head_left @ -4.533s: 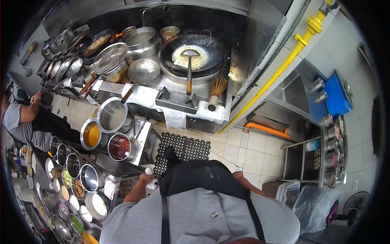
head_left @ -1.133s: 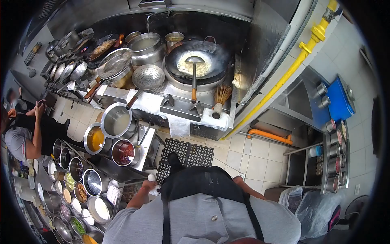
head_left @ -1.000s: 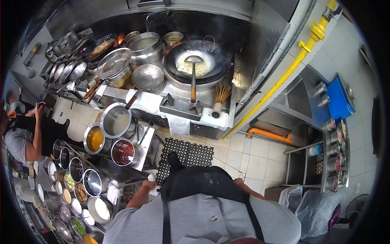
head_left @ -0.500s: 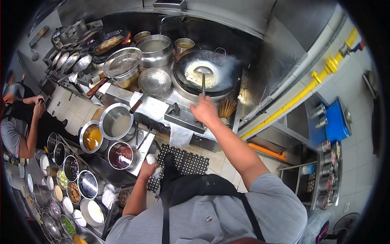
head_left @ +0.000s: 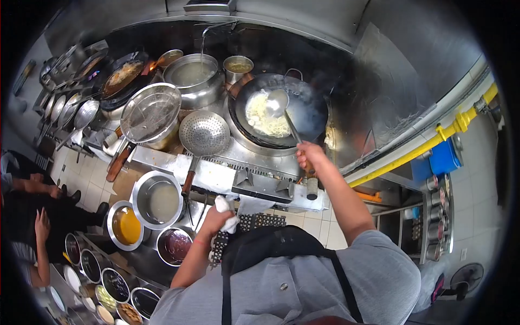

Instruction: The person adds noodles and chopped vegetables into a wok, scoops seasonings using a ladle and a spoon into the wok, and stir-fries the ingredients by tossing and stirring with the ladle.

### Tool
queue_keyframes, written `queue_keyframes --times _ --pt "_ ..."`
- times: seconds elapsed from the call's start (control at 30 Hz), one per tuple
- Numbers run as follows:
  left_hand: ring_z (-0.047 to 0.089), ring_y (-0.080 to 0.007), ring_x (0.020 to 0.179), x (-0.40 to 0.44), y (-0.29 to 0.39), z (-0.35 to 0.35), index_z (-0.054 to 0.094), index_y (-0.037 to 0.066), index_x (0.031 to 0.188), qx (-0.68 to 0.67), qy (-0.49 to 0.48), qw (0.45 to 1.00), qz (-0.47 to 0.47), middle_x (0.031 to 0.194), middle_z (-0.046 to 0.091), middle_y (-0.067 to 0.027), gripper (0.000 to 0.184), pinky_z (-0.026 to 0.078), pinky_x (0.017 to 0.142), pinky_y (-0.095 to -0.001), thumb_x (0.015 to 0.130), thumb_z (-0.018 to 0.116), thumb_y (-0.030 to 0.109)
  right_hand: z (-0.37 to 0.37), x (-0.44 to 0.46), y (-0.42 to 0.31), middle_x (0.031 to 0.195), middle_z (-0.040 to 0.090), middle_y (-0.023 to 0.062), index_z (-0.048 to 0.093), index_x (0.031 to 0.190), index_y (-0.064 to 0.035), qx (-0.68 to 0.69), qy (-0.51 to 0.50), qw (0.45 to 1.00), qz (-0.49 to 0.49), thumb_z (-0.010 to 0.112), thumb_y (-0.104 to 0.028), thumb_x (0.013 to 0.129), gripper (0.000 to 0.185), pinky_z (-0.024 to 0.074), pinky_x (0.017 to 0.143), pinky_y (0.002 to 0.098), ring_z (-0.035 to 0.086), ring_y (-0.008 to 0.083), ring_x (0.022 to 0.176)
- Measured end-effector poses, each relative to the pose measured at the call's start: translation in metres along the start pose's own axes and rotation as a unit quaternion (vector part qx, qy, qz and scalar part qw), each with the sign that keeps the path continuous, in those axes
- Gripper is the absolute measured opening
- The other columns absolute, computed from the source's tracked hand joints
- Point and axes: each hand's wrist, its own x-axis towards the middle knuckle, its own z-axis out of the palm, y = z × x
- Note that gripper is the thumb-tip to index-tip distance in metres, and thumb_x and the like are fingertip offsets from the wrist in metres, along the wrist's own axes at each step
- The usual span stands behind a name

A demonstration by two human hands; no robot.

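My right hand (head_left: 312, 156) is closed round the handle of a ladle (head_left: 292, 129), and the handle's end shows below my fist. The ladle's round bowl hangs tilted over the wok (head_left: 311, 116). Pale noodles (head_left: 269, 116) lie in the wok and steam rises from it. My left hand (head_left: 213, 222) grips a bunched white cloth (head_left: 226, 208) in front of my apron, away from the wok.
A perforated strainer (head_left: 205, 133) and a mesh strainer (head_left: 151, 114) rest left of the wok. Behind them stands a large pot of water (head_left: 190, 89). Pots of yellow liquid (head_left: 128, 226) and cloudy liquid (head_left: 163, 203) are at my left. Other people's arms (head_left: 40, 230) show at far left.
The ladle's bowl has been lifted and turned over the noodles, and my right hand has moved right and down. My left hand has come up with the cloth. The view has shifted.
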Motion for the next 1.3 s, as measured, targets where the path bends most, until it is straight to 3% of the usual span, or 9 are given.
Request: queue_keyframes --times 0.07,0.23,0.37,0.47,0.67,0.73,1.13,1.2,1.3 --pt "0.061 -0.0164 0.072 0.029 0.004 -0.014 0.063 -0.002 0.089 0.035 0.001 0.999 0.030 0.083 0.066 -0.0096 0.030 0.050 0.067 -0.0324 0.069 0.070 0.019 0.027 -0.014 0.023 0.064 0.046 0.0004 0.042 0.099 -0.0132 -0.094 0.104 0.986 -0.093 0.050 -0.016 0.093 0.010 0.0327 0.034 0.0230 0.038 0.0069 0.042" --pt "0.060 -0.0154 0.075 0.060 0.037 -0.019 0.062 -0.002 0.097 0.028 -0.012 0.999 0.023 0.087 0.066 -0.0072 0.035 0.050 0.070 -0.0315 0.069 0.070 0.017 -0.005 -0.001 0.009 0.062 0.046 -0.0011 0.044 0.106 -0.0116 0.004 -0.062 0.997 0.039 0.053 -0.017 0.092 0.017 0.0369 0.036 0.0271 0.041 0.0090 0.042" --pt "0.060 -0.0144 0.076 0.055 0.053 -0.007 0.061 -0.002 0.098 0.014 -0.015 0.999 0.029 0.087 0.065 -0.0059 0.034 0.049 0.071 -0.0308 0.069 0.070 0.015 0.022 -0.008 0.026 0.064 0.045 -0.0002 0.042 0.122 -0.0116 -0.062 0.073 0.992 -0.078 0.048 -0.013 0.094 0.028 0.0359 0.035 0.0278 0.040 0.0102 0.043" --pt "0.061 -0.0149 0.075 0.046 0.051 0.003 0.062 -0.002 0.097 -0.027 0.001 0.998 0.048 0.086 0.065 -0.0055 0.032 0.050 0.070 -0.0313 0.070 0.070 0.014 0.009 -0.031 0.020 0.063 0.044 0.0004 0.039 0.124 -0.0109 -0.038 0.013 0.999 0.010 0.048 -0.011 0.094 0.031 0.0357 0.035 0.0271 0.042 0.0105 0.043" --pt "0.060 -0.0144 0.079 0.034 0.058 0.023 0.061 -0.003 0.097 0.014 0.041 0.998 0.053 0.088 0.065 -0.0058 0.035 0.049 0.073 -0.0300 0.068 0.070 0.015 -0.025 0.027 0.031 0.064 0.045 0.0008 0.038 0.128 -0.0114 -0.161 0.031 0.975 -0.148 0.049 -0.010 0.093 0.037 0.0350 0.034 0.0271 0.041 0.0103 0.042" --pt "0.059 -0.0144 0.076 0.024 0.065 0.025 0.062 -0.002 0.094 -0.013 0.065 0.995 0.071 0.086 0.065 -0.0055 0.032 0.049 0.071 -0.0300 0.068 0.070 0.015 -0.001 -0.029 0.031 0.064 0.047 0.0017 0.036 0.131 -0.0132 -0.079 0.026 0.995 -0.055 0.050 -0.009 0.092 0.042 0.0360 0.034 0.0285 0.041 0.0131 0.040" --pt "0.060 -0.0149 0.076 0.006 0.064 0.031 0.061 0.000 0.098 -0.078 0.113 0.988 0.073 0.086 0.063 -0.0040 0.032 0.049 0.071 -0.0307 0.070 0.068 0.013 -0.039 -0.003 0.008 0.061 0.047 0.0029 0.043 0.111 -0.0017 -0.135 -0.022 0.989 -0.049 0.053 -0.008 0.090 0.024 0.0385 0.033 0.0281 0.045 0.0118 0.040" --pt "0.059 -0.0139 0.075 0.009 0.053 0.029 0.061 0.000 0.099 -0.039 0.123 0.989 0.077 0.087 0.063 -0.0035 0.032 0.048 0.070 -0.0299 0.070 0.068 0.012 -0.036 0.015 -0.012 0.061 0.049 0.0026 0.042 0.130 -0.0013 -0.257 -0.003 0.956 -0.142 0.053 -0.008 0.089 0.043 0.0371 0.033 0.0293 0.045 0.0121 0.040" --pt "0.059 -0.0136 0.074 0.008 0.063 0.031 0.061 0.000 0.098 -0.022 0.096 0.988 0.122 0.086 0.063 -0.0033 0.030 0.048 0.068 -0.0298 0.071 0.068 0.012 -0.059 0.095 -0.025 0.075 0.063 0.0161 0.034 0.142 -0.0070 -0.552 0.147 0.752 -0.328 0.054 -0.010 0.086 0.059 0.0451 0.040 0.0372 0.055 0.0214 0.043"
